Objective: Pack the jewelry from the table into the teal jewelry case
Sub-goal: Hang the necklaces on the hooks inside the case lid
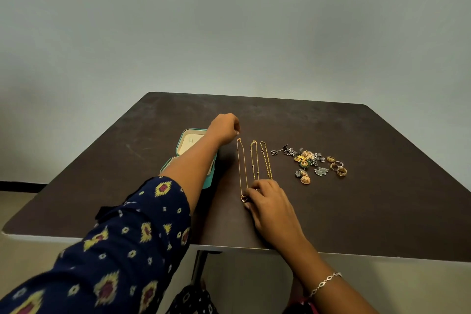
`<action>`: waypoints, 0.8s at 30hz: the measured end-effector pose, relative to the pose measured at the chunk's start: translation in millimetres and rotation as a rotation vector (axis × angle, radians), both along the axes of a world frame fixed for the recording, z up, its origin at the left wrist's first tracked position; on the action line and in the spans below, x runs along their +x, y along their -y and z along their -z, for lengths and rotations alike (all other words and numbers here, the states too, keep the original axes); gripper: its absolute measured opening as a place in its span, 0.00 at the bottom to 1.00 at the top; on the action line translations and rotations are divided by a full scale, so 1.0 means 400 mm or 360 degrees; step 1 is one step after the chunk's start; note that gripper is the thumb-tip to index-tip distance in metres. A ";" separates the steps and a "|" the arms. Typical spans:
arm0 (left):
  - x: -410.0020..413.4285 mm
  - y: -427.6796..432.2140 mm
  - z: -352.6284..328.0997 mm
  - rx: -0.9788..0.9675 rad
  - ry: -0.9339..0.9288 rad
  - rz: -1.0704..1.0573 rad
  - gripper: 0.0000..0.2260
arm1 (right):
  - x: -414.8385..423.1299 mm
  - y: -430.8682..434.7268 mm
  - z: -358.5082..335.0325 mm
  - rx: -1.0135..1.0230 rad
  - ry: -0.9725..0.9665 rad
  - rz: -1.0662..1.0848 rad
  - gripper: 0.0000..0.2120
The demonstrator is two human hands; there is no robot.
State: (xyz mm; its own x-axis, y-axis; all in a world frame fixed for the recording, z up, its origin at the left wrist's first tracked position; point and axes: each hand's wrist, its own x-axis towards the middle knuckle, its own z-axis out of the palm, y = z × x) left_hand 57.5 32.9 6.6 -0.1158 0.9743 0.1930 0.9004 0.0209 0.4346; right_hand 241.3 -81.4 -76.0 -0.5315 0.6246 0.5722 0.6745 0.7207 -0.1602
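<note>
Left forearm (196, 160) crosses over the open teal case (209, 181), blocking it.

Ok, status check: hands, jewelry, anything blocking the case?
Left hand curled by the clasp of the leftmost necklace, right hand at its pendant end; grips unclear. Necklace flat on table. Case open, left forearm over it.

Plain grey wall (229, 20) behind; 1 dark strip (17, 186), perhaps a baseboard, at left.
</note>
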 end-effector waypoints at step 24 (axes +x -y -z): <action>-0.001 -0.094 0.064 -0.0249 -0.0491 -0.0004 0.10 | -0.003 -0.001 0.000 -0.0075 0.0023 -0.0046 0.06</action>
